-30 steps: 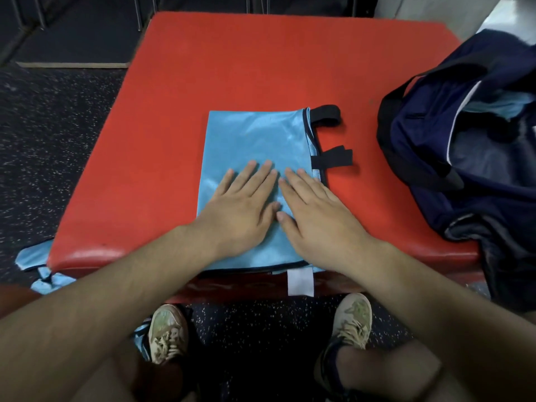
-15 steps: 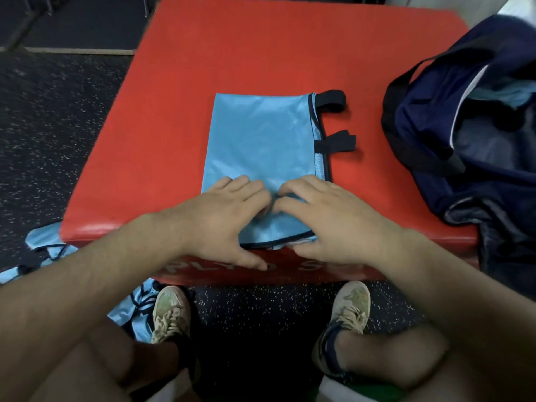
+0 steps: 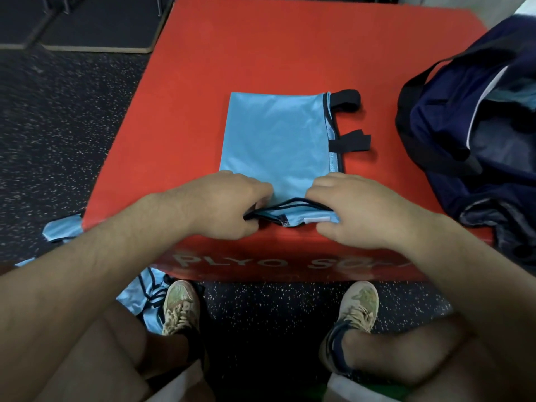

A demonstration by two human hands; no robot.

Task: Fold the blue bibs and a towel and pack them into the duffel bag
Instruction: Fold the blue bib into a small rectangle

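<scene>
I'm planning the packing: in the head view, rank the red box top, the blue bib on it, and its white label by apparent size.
1. Red box top
2. Blue bib
3. White label

The gaps are clear, so camera nearness leaves the order unchanged.

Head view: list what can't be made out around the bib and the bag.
- Blue bib: its near corners are covered by the left hand and right hand.
- Duffel bag: cut off by the right edge; contents dark and blurred.
- Red box: front lettering partly hidden by the right arm.

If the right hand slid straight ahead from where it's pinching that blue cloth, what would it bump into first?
Probably just more of the blue bib its right hand is pinching; beyond that only bare red box. The duffel bag lies off to the side.
</scene>
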